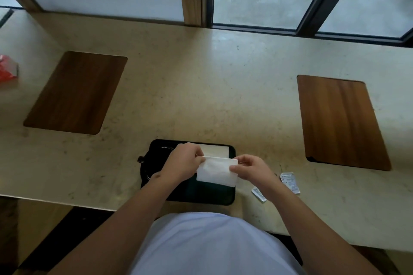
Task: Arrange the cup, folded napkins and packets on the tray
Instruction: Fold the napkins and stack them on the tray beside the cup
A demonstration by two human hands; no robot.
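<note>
A black tray (207, 196) lies on the counter right in front of me. Above it I hold a white folded napkin (215, 171) with both hands. My left hand (182, 163) pinches its upper left corner and my right hand (250, 169) pinches its right edge. Another folded napkin (215, 150) lies on the tray's far right part. A dark cup (147, 164) with a handle sits on the tray's left side, mostly hidden by my left hand and forearm. Two white packets (289, 182) (258, 194) lie on the counter right of the tray.
Two brown wooden mats (76, 92) (342, 121) lie on the beige counter (201, 96), left and right. A red package (7, 70) sits at the far left edge. Windows run along the counter's far side.
</note>
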